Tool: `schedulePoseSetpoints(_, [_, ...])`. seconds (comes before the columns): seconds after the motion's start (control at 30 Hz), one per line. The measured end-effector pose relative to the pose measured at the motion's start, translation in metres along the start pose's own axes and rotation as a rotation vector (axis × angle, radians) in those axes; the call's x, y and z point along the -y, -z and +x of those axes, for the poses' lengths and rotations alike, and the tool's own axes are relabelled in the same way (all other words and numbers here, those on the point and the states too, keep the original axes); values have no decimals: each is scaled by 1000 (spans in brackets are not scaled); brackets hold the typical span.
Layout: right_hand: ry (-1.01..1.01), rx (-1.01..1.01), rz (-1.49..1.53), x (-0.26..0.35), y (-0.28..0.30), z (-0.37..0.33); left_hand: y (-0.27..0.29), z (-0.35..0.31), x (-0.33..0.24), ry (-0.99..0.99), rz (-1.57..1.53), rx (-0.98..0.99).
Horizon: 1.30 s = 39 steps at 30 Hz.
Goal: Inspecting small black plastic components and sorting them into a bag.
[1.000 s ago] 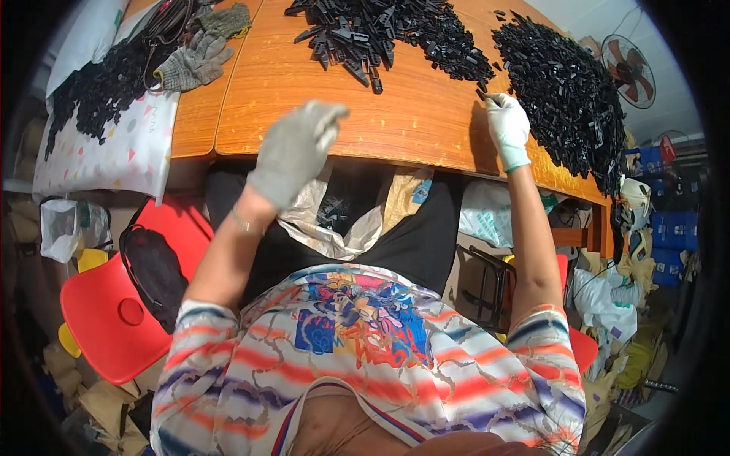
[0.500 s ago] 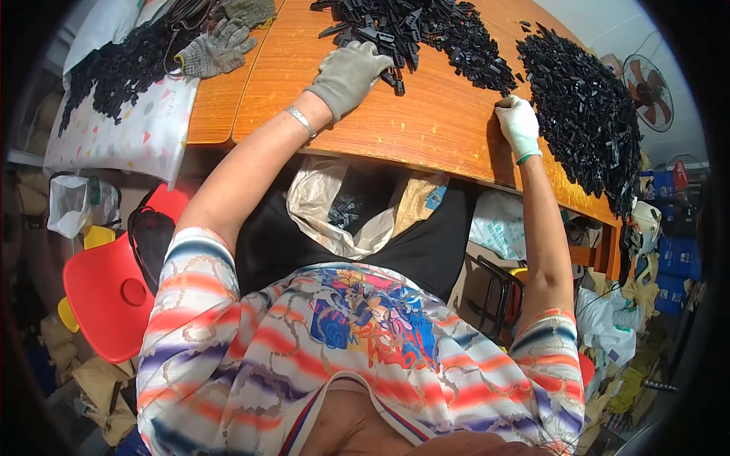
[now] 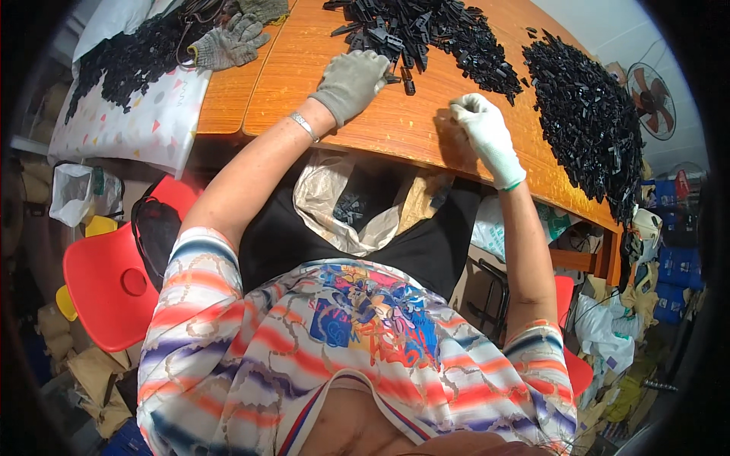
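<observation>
My left hand (image 3: 351, 85), in a grey glove, rests on the table with its fingers curled. A small black plastic part (image 3: 393, 78) sticks out at its fingertips, at the near edge of a pile of longer black plastic parts (image 3: 388, 38). One more loose black part (image 3: 409, 82) lies just right of it. My right hand (image 3: 484, 131), in a white glove with a green cuff, is over the table with thumb and fingers pinched together. Whatever it may hold is hidden.
A large heap of small black parts (image 3: 585, 121) covers the table's right side. More black parts (image 3: 129, 64) lie on a patterned sheet at left, beside spare knitted gloves (image 3: 228, 44). An open bag (image 3: 315, 194) with dark pieces sits in my lap under the table edge (image 3: 380, 148).
My right hand has moved left, away from the right heap and toward the middle of the table. My left hand stays by the pile, its fingers drawn in more.
</observation>
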State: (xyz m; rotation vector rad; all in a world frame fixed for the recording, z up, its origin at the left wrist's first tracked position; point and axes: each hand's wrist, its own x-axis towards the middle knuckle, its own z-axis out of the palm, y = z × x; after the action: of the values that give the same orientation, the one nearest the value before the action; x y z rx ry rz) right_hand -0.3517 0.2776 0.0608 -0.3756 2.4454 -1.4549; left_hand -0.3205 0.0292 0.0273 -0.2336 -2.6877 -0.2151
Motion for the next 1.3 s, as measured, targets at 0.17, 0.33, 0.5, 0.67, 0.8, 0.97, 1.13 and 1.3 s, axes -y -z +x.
schedulePoseSetpoints(0.17, [72,132,222,20,-23,-13,2,-7,8,189,-457,-18])
schedulePoseSetpoints(0.33, [48,271,305,32,-30,-16,19,-12,10,426,-895,72])
schedulePoseSetpoints(0.5, [-38,307,437,39,-41,-15,19,-26,5,676,-1767,195])
schedulePoseSetpoints(0.67, [88,311,398,54,-50,-20,15,-40,3,609,-2072,226])
schedulePoseSetpoints(0.8, [179,269,418,52,-51,-18,14,-44,-8,557,-2127,228])
schedulePoseSetpoints(0.97, [184,96,453,58,-60,-23,5,-51,-15,481,-2117,172])
schedulePoseSetpoints(1.13, [190,-56,422,52,-69,-24,11,-55,-25,413,-2119,230])
schedulePoseSetpoints(1.3, [168,-88,315,49,-76,-28,18,-58,-31,462,-2165,185])
